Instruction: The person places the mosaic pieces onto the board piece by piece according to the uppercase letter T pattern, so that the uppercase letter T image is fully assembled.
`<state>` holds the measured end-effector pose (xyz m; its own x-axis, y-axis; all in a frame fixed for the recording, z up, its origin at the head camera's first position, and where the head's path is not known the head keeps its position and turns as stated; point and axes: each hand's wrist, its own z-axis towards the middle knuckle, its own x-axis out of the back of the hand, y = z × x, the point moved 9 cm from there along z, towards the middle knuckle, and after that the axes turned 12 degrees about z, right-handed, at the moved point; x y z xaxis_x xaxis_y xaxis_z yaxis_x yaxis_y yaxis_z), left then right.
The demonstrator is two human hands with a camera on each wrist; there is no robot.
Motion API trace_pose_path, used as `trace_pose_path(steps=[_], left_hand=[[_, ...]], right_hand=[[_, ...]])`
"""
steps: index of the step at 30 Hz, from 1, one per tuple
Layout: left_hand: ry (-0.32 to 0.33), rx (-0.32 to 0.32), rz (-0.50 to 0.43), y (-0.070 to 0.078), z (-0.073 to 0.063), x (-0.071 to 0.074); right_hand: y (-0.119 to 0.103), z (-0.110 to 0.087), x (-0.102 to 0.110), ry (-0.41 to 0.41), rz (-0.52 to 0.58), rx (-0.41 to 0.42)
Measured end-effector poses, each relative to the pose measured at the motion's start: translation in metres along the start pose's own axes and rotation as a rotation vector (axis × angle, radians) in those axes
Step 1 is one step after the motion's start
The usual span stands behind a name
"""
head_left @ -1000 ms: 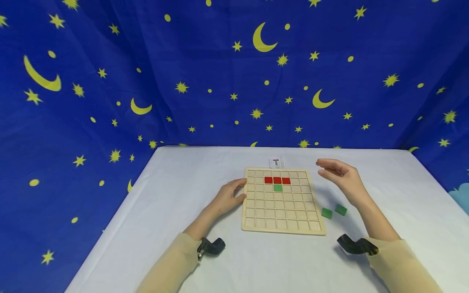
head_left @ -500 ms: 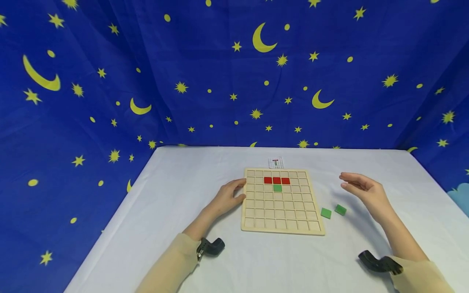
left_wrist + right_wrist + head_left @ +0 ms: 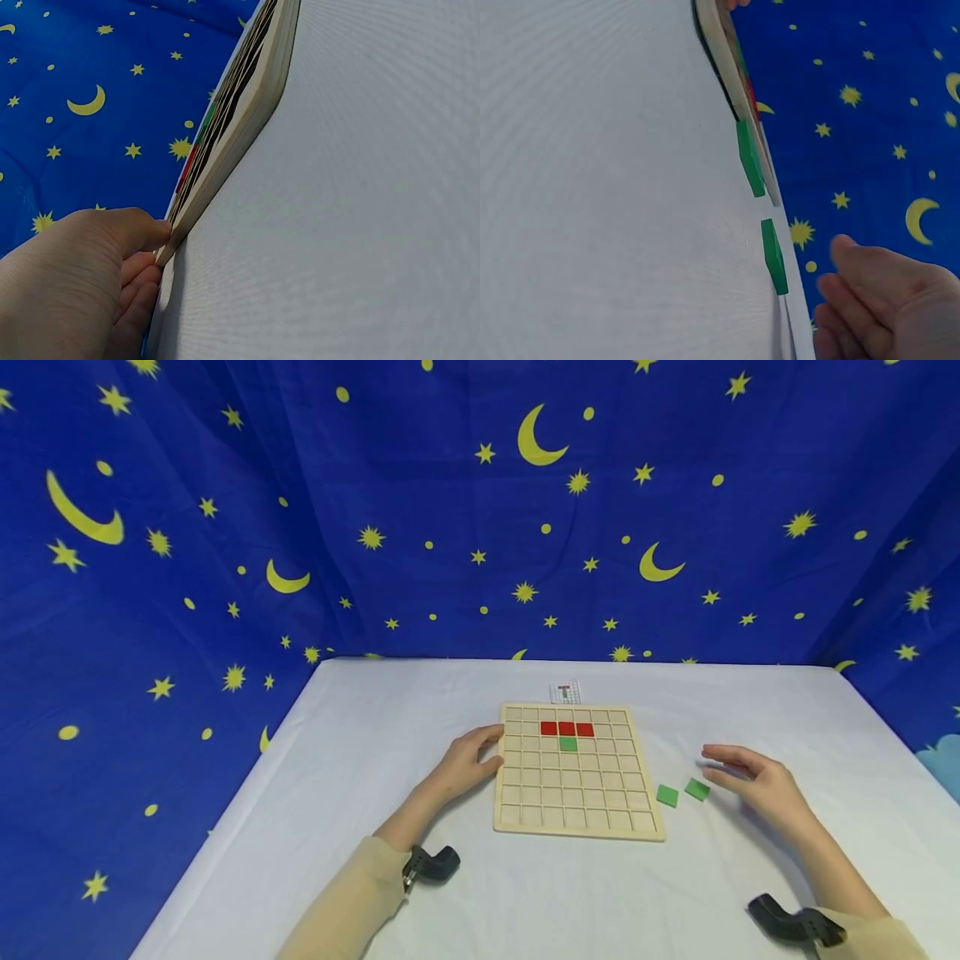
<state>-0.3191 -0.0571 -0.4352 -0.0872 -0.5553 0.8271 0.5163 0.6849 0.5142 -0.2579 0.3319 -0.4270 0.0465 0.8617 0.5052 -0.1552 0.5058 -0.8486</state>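
Note:
My left hand (image 3: 467,764) rests at the left edge of a wooden grid board (image 3: 573,833). In the left wrist view its thumb (image 3: 142,229) and fingertips touch the board's side, spread apart along it as the head view shows. A row of 3 red square tiles (image 3: 567,728) lies in the board's upper cells, with one green tile (image 3: 568,744) below the middle one. To the right of the board lie two loose green tiles, a nearer one (image 3: 667,796) and a farther one (image 3: 697,789). Just beyond that second tile hovers my right hand (image 3: 765,785), fingers loosely bent, holding nothing.
Behind the board sits a small pattern card (image 3: 565,692) printed with a T shape in a grid. White cloth (image 3: 390,710) covers the table. A blue star-and-moon curtain (image 3: 450,527) hangs along the back and sides.
My right hand has moved from beside the board's upper right corner rightward and down, lowering toward the loose green tiles. The left hand, board and tiles stay put.

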Motion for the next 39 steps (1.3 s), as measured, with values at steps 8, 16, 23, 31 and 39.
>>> trace_pose_path(steps=[8,16,23,31,39], left_hand=[[-0.005,0.003,-0.001,-0.001,0.0,-0.002],[-0.006,0.001,-0.021,-0.002,0.0,-0.002],[-0.005,0.009,-0.016,-0.002,0.001,-0.002],[-0.005,-0.002,-0.009,-0.001,0.001,-0.002],[-0.003,-0.005,-0.023,-0.001,0.0,-0.001]], right_hand=[[0.009,0.001,-0.013,-0.092,-0.08,0.014],[0.004,-0.001,-0.015,-0.077,-0.122,0.092],[0.003,-0.002,-0.012,-0.056,-0.149,0.109],[0.006,-0.002,-0.011,-0.052,-0.158,0.107],[0.008,-0.003,-0.008,-0.056,-0.135,0.098]])
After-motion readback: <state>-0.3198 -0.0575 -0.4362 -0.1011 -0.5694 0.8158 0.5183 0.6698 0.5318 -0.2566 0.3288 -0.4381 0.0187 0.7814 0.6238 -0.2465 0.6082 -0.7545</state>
